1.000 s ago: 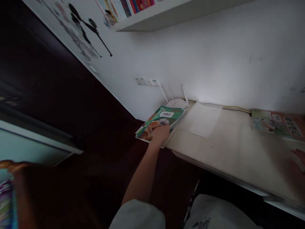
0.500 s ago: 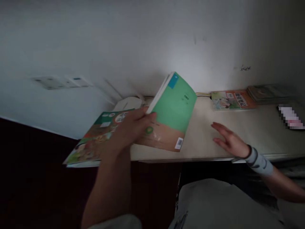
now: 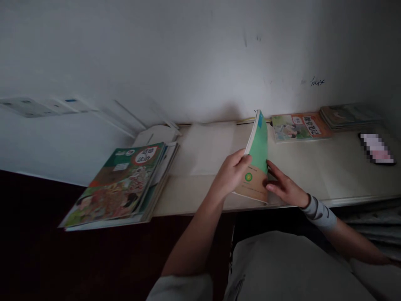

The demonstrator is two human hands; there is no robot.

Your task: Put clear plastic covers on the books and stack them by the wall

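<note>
My left hand (image 3: 230, 172) is closed on the spine side of a green and brown book (image 3: 254, 154), its thumb on the cover. The book is held nearly upright over the front part of the desk, with a round green emblem low on the cover. My right hand (image 3: 287, 187), with a grey band on its wrist, is at the book's right edge. Its fingers are stretched and apart, the fingertips at or touching that edge; whether they bear any of its weight I cannot tell.
On the left lies a stack of books (image 3: 125, 184), jutting past the desk's front edge. A white router-like device (image 3: 155, 134) sits behind it. An orange-covered book (image 3: 302, 127), another book stack (image 3: 351, 117) and a phone (image 3: 376, 148) lie to the right on the desk (image 3: 194, 192).
My left hand has carried the book rightward, away from the left stack, and turned it more upright. My right hand has come to the book's right edge. The view has shifted slightly right.
</note>
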